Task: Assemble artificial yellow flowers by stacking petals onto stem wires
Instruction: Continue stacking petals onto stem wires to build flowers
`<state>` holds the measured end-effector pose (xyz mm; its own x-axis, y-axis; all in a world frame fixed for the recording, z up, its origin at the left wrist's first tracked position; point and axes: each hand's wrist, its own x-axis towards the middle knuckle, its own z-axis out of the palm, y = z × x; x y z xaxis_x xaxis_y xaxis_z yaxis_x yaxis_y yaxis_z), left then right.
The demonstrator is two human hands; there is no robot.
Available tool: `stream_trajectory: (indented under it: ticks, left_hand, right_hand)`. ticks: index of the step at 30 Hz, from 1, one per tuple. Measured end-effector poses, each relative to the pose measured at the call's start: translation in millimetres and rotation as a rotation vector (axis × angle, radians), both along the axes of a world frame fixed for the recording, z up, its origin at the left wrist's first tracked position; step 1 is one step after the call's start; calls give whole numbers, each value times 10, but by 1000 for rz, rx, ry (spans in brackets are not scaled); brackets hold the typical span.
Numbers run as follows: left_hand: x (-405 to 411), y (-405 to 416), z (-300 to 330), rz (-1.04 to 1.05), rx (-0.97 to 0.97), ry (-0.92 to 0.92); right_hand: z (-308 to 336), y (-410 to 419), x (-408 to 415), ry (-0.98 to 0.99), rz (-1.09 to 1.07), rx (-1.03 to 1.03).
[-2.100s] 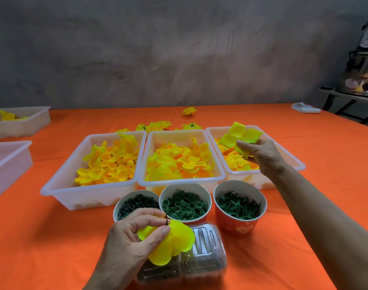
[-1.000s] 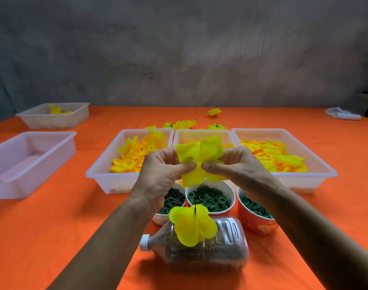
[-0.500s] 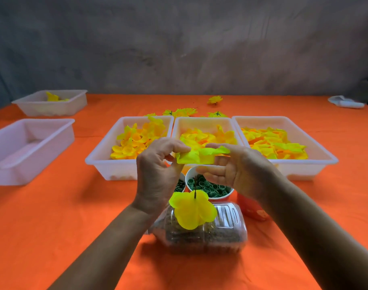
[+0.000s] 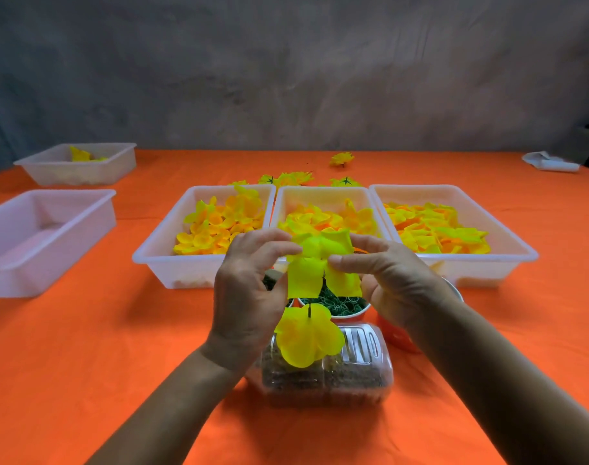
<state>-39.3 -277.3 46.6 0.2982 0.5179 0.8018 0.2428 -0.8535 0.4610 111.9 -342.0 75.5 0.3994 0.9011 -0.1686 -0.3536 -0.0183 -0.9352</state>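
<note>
Both the left hand [image 4: 249,290] and right hand [image 4: 387,280] pinch one petal piece [image 4: 319,263] directly above the upright stem wire [image 4: 309,311]. The wire points straight up at it, so the likely move is straight down.

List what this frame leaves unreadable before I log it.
Head view, the only one:
- Left cup: mostly behind the left hand; contents barely show.
- Red cup: contents hidden by the right hand and forearm.
- Stem wire: only its tip shows above the stacked petals; its base is covered.
- Held petal: its centre hole is too blurred to find.
- Bottle: dark contents too small to name.
</note>
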Motion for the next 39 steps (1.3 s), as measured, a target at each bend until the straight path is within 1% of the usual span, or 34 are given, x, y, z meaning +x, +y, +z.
stream_trajectory:
  ticks: [1, 3, 5, 6, 7, 8, 10, 11, 13, 15, 18, 21, 25, 31, 39]
  left_hand:
    - [-11, -10, -4, 17, -87, -17]
    - [-34, -51, 10, 11, -370, -101]
    - [-50, -72, 44, -76, -690, -246]
    - [-57, -76, 72, -122, -834, -290]
    - [-74, -79, 85, -172, -942, -285]
    - [-84, -87, 100, -224, -1002, -241]
    - [-85, -128, 146, -281, -1037, -149]
    - [-83, -147, 164, -306, -1054, -134]
    - [-75, -174, 188, -366, -1102, -179]
    - [-61, -165, 168, -416, -1197, -255]
    - [-29, -143, 177, -401, -1299, -336]
    - [-19, -159, 232, -412, -1303, -341]
    - [-31, -184, 238, -363, -1305, -221]
    - [-60, -206, 171, -344, -1368, -181]
    - [-40, -153, 220, -377, -1343, -220]
  right_hand:
    - [1, -4, 5, -29, -12, -13]
    - [12, -19, 5, -56, -20, -27]
    - [25, -38, -15, -81, 0, -31]
    - [30, -43, -28, -90, 15, -29]
    - [36, -50, -37, -97, 32, -21]
    - [35, -52, -46, -105, 44, -16]
    - [35, -58, -68, -125, 64, -12]
    - [37, -61, -78, -132, 77, -9]
    - [41, -66, -89, -138, 97, -3]
    - [56, -69, -76, -135, 114, -4]
    - [97, -89, -70, -135, 182, -27]
    - [122, -104, -74, -187, 207, -57]
    - [132, -95, -54, -187, 195, -48]
    - [28, -102, -90, -185, 228, -154]
    - [52, -53, -25, -185, 199, -61]
